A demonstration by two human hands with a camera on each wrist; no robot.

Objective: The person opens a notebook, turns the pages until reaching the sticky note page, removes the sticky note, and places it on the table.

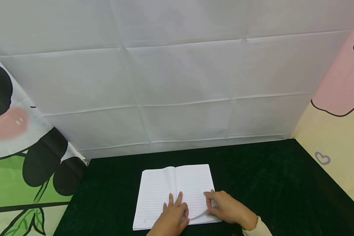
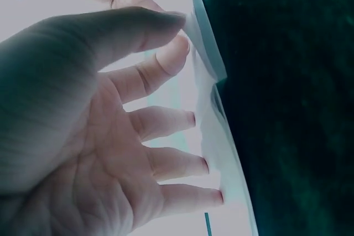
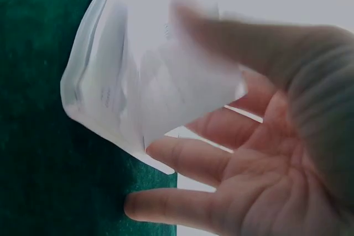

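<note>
A lined notebook (image 1: pixel 157 193) lies open on a dark green cloth, its spine pointing away from me. At the bottom edge of its right side, my left hand (image 1: pixel 171 217) pinches a page between thumb and index finger, with the other fingers spread over the paper. My right hand (image 1: pixel 228 208) holds the lower right corner of that page, which is lifted and bent. In the right wrist view, the thumb is over the raised page (image 3: pixel 185 89) and some fingers are beneath it; the index fingertip is hidden. The left wrist view shows the left thumb (image 2: pixel 144 29) beside the paper's edge.
Dark green cloth (image 1: pixel 262 177) covers the table around the notebook. A white creased sheet (image 1: pixel 177 82) hangs behind the far edge. Printed cartoon cloths stand at the left (image 1: pixel 9 131) and right (image 1: pixel 336 137).
</note>
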